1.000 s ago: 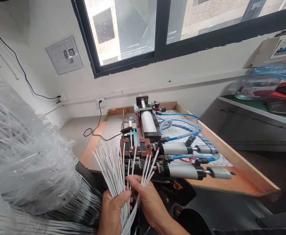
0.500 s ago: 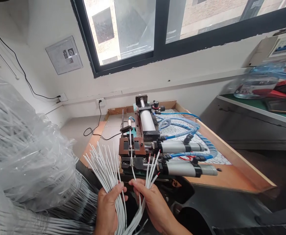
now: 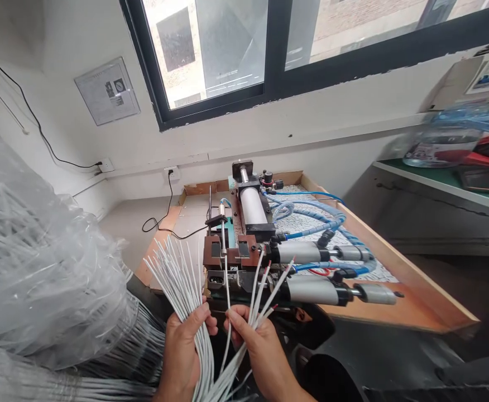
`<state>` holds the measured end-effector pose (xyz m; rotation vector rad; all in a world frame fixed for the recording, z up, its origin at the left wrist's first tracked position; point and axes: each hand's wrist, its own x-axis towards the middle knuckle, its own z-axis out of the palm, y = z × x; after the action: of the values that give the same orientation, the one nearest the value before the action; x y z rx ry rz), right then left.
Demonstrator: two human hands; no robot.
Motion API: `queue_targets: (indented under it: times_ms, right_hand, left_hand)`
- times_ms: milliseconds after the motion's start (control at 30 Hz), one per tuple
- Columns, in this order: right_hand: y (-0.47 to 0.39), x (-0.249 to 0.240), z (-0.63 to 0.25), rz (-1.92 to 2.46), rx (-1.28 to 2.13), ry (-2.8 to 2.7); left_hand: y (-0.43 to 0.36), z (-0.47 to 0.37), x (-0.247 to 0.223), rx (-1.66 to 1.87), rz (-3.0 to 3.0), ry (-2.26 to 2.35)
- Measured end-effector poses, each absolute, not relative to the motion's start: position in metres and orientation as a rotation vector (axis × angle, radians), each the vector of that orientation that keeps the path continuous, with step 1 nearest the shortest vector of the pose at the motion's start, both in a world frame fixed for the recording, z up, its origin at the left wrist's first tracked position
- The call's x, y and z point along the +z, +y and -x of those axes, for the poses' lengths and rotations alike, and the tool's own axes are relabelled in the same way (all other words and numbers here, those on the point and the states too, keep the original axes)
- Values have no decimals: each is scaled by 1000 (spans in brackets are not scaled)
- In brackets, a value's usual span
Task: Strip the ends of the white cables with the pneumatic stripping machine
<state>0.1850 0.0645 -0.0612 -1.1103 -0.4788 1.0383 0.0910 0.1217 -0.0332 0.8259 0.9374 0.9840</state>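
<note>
Wire at the machine

I see my left hand closed round a bundle; my right hand pinches the wire, its tip at twelve o'clock from both. That hand also holds red-tipped wires fanning toward one o'clock. A plastic bag fills nine o'clock.

Looking like smooth, matt plastic on the white cables; gleaming as crinkled clear plastic on the bag; showing satin metal on the lower cylinder; displaying bare wood around the tray.
</note>
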Motion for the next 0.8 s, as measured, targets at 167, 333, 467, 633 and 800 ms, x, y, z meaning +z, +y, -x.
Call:
queue_targets:
  times_ms: [167,333,467,633,800]
  right_hand:
    - [69,-58,-190,1025,1096,-315]
    - [69,-59,-192,1033,1111,-329]
    - [70,-59,-192,1044,1095,-329]
    - [73,-50,-191,951,1189,-312]
    - [75,-43,-190,825,1399,-312]
  left_hand:
    - [128,-94,-30,993,-795,974]
    - [129,-95,-30,1009,-806,979]
    - [129,-94,-31,1001,-831,939]
    - [125,-93,-33,976,-837,896]
    - [115,-95,-33,955,-878,866]
